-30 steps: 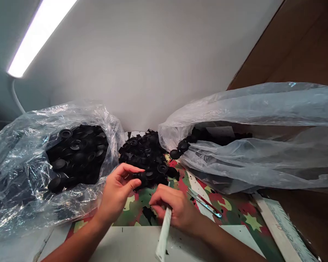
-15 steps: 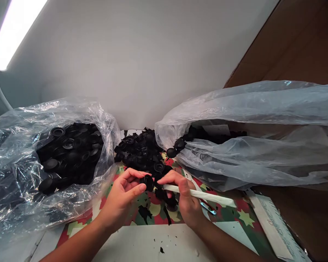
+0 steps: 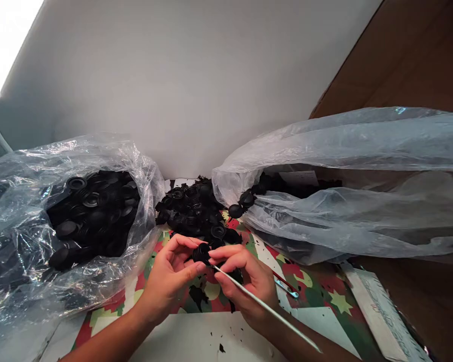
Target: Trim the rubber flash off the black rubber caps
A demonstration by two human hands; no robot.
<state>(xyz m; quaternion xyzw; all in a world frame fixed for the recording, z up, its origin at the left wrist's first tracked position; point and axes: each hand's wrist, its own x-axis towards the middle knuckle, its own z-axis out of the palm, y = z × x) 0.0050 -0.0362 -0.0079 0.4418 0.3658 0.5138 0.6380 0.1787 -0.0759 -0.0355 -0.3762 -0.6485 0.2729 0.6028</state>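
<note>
In my left hand point(image 3: 165, 281), a small black ribbed rubber piece point(image 3: 201, 253) is pinched between thumb and fingers. My right hand point(image 3: 251, 284) is closed on a long, thin cream-coloured tool point(image 3: 266, 305), whose near end slants down over my right forearm. The tool's tip meets the lower right edge of the rubber piece, beside my right fingertips; its exact shape is too small to make out. Behind both hands rises a pile of black rubber pieces and scraps point(image 3: 192, 208). A black scrap point(image 3: 199, 297) lies on the patterned cover just below my hands.
At left, a clear plastic bag point(image 3: 147, 181) holds many black rubber pieces. Another plastic bag point(image 3: 324, 141) lies open in a cardboard box point(image 3: 411, 65) at right. A blue-and-red tool point(image 3: 287, 288) lies right of my hand. A white sheet point(image 3: 181, 337) with black crumbs is nearest me.
My right hand has turned the cream tool so its narrow edge shows and its near end points lower. Its fingertips have come closer to the rubber piece. The view has shifted slightly.
</note>
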